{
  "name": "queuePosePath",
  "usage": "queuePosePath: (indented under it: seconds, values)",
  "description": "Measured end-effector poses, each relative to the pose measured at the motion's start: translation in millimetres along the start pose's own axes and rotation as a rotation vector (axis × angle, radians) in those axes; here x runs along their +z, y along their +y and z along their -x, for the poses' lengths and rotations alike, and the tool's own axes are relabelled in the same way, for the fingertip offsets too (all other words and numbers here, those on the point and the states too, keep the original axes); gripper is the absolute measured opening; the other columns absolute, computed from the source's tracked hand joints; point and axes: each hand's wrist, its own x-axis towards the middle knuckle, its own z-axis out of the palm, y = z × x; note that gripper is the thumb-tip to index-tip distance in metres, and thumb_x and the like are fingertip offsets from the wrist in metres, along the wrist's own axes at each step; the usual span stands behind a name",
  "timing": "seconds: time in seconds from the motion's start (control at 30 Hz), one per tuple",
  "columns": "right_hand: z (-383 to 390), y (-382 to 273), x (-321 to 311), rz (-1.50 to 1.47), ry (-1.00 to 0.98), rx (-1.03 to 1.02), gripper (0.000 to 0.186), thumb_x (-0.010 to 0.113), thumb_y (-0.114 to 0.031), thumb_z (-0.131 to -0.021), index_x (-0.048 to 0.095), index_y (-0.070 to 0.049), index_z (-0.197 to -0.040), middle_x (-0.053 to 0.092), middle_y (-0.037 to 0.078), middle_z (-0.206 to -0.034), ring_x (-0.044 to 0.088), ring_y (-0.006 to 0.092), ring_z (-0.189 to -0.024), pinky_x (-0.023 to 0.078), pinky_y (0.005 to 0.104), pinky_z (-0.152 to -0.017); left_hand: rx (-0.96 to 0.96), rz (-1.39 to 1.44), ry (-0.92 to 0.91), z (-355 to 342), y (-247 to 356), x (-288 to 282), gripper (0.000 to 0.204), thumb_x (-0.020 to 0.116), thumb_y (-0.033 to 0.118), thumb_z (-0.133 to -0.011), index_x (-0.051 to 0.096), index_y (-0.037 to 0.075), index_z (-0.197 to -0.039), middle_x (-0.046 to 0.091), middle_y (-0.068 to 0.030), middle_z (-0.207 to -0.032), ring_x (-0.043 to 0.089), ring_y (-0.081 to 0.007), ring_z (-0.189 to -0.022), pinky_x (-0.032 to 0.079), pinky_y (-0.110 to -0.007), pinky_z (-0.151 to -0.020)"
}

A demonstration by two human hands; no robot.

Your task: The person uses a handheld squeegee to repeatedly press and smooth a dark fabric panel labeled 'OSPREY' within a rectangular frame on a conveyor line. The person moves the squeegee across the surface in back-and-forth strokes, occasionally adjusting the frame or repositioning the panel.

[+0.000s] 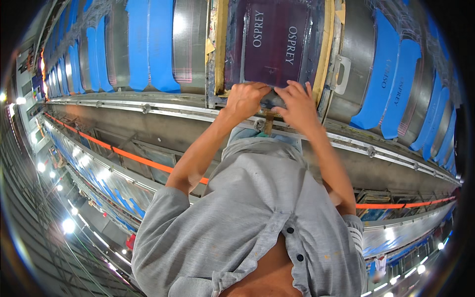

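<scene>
A screen-printing frame (327,37) with yellow tape along its sides and purple mesh (272,59) bearing pale lettering lies at the top centre. At its near edge, my left hand (244,100) is closed with fingers curled, and what they hold is hidden. Just to the right, my right hand (298,105) has its fingers apart, their tips touching that edge of the frame. A small dark patch shows between the two hands, too unclear to name. A pale handle (340,74) is fixed on the frame's right side.
Several blue pieces (151,47) lie in rows on the long metal bench (188,44), some lettered (386,79). A metal rail (183,112) runs along its near edge. An orange strip (123,151) runs below. Another long bench (99,173) with blue pieces stands behind me.
</scene>
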Motion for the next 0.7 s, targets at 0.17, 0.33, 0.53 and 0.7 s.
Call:
queuePosePath:
  seconds: [0.17,0.33,0.53,0.7]
  values:
    - [-21,139,-70,0.388,0.579,0.132,0.051,0.076,-0.037,-0.089,0.067,-0.004,-0.127,0.067,0.019,-0.124,0.058,0.0430,-0.118,0.045,0.0515,-0.104,-0.010,-0.035,-0.021,-30,24,19,0.044,0.064,0.002,-0.071,0.077,0.012,-0.111,0.076,-0.0058,-0.113,0.073,-0.0268,-0.100,0.060,-0.041,-0.077]
    - [20,301,8,-0.079,0.484,0.829,0.039,0.060,-0.040,-0.099,0.072,-0.012,-0.123,0.075,0.015,-0.108,0.067,0.0376,-0.096,0.051,0.0470,-0.088,-0.003,-0.088,-0.131,-33,22,117,0.044,0.066,0.005,-0.072,0.076,0.013,-0.114,0.075,-0.0050,-0.117,0.073,-0.0273,-0.102,0.059,-0.042,-0.079]
    - [33,322,-8,-0.235,0.730,0.652,0.031,0.062,-0.027,-0.098,0.075,0.002,-0.099,0.067,0.007,-0.074,0.058,0.0179,-0.068,0.045,0.0343,-0.066,0.035,-0.023,-0.078,-42,37,151,0.043,0.066,0.004,-0.072,0.075,0.010,-0.113,0.074,-0.0042,-0.118,0.069,-0.0258,-0.112,0.058,-0.041,-0.084]
    - [45,287,-60,-0.300,0.724,0.677,0.028,0.066,-0.024,-0.098,0.076,0.001,-0.094,0.048,-0.001,-0.063,0.042,0.0081,-0.061,0.034,0.0302,-0.056,0.066,0.035,-0.012,-39,57,129,0.042,0.063,0.001,-0.074,0.074,0.007,-0.114,0.074,-0.0060,-0.119,0.069,-0.0253,-0.113,0.058,-0.040,-0.086]
